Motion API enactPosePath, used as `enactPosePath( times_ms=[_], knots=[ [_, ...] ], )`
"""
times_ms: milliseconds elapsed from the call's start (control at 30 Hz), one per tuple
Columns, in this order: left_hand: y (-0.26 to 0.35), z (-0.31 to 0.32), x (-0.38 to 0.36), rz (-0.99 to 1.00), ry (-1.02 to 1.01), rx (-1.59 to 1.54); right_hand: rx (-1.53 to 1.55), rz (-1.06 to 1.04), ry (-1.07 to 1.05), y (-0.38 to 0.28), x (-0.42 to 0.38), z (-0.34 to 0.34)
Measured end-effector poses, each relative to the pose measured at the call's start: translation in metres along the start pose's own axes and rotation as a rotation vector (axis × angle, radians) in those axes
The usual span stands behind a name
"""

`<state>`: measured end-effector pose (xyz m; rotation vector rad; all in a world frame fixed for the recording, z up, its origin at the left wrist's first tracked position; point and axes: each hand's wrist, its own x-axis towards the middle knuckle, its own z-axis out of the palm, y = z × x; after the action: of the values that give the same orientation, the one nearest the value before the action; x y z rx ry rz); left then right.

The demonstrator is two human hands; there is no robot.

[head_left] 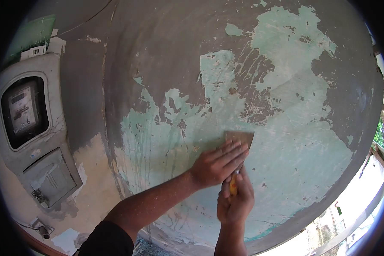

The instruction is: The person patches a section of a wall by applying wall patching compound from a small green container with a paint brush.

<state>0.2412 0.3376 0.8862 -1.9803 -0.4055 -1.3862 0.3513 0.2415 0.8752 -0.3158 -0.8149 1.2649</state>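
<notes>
A scraper with a wide metal blade [242,137] and a yellow-orange handle [233,187] is held against the painted wall [179,149]. My right hand [238,200] is closed around the handle from below. Across the blade lies my left hand [219,164], its fingers stretched out flat and side by side, pointing up and right. Part of the blade is hidden under these fingers. Pale green, flaking paint surrounds both hands, and bare grey patches show above them.
On the left, a grey meter box [55,111] with a glass window and a small latched door [53,175] is fixed to the wall. Below it a short pipe end [43,231] sticks out. Bright outdoor light shows past the wall's right edge.
</notes>
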Motion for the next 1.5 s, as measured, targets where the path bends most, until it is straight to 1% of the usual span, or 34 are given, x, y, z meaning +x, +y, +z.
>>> enactPosePath(
  times_ms=[67,167,267,367,400,500,633,733,833,933,1000,1033,1133,1200,1233,1333,1367,1433,1500],
  knots=[
    [-0.005,-0.006,0.017,-0.019,0.011,0.01,-0.004,-0.013,-0.053,-0.008,0.011,0.003],
    [0.005,0.004,0.007,0.045,-0.003,-0.026,0.023,-0.046,-0.003,0.001,-0.008,-0.009],
    [0.002,0.012,0.026,0.116,0.021,-0.002,0.127,-0.068,-0.067,-0.012,-0.001,-0.009],
    [-0.005,0.005,0.062,0.089,0.012,-0.026,0.125,-0.107,-0.107,-0.035,0.017,0.007],
    [-0.005,0.007,0.061,0.079,0.021,-0.021,0.14,-0.083,-0.038,-0.04,0.012,0.017],
    [0.002,0.013,0.042,0.115,0.015,0.009,0.065,-0.089,0.013,-0.024,0.005,0.003],
    [-0.009,0.014,0.062,0.114,0.033,0.005,0.134,-0.103,-0.075,-0.036,0.026,0.006],
    [-0.007,0.01,0.068,0.092,0.025,-0.019,0.07,-0.124,-0.045,-0.044,0.016,0.02],
    [0.0,0.012,0.056,0.101,0.022,-0.036,0.043,-0.118,0.002,-0.035,0.006,0.01],
    [-0.012,0.013,0.075,0.117,0.046,-0.036,0.095,-0.116,-0.068,-0.05,0.023,0.021],
    [-0.02,0.012,0.09,0.122,0.066,-0.014,0.052,-0.148,-0.065,-0.055,0.028,0.027],
    [-0.018,0.012,0.088,0.109,0.065,-0.022,0.03,-0.164,-0.071,-0.056,0.029,0.03],
    [-0.008,0.013,0.068,0.098,0.047,-0.024,-0.024,-0.124,-0.004,-0.046,0.009,0.019],
    [-0.009,0.012,0.063,0.127,0.031,0.005,-0.024,-0.126,-0.054,-0.043,0.018,0.017],
    [-0.014,0.011,0.068,0.117,0.047,0.005,-0.025,-0.124,-0.073,-0.044,0.022,0.016],
    [-0.033,0.001,0.103,0.074,0.1,-0.003,-0.034,-0.145,-0.135,-0.067,0.043,0.044],
    [-0.031,0.001,0.103,0.056,0.106,-0.009,-0.04,-0.142,-0.133,-0.067,0.042,0.044],
    [-0.026,0.002,0.095,0.027,0.113,-0.017,-0.043,-0.136,-0.129,-0.064,0.035,0.041],
    [-0.017,0.004,0.063,0.03,0.074,0.015,-0.087,-0.089,-0.08,-0.046,0.022,0.025]
  ],
)
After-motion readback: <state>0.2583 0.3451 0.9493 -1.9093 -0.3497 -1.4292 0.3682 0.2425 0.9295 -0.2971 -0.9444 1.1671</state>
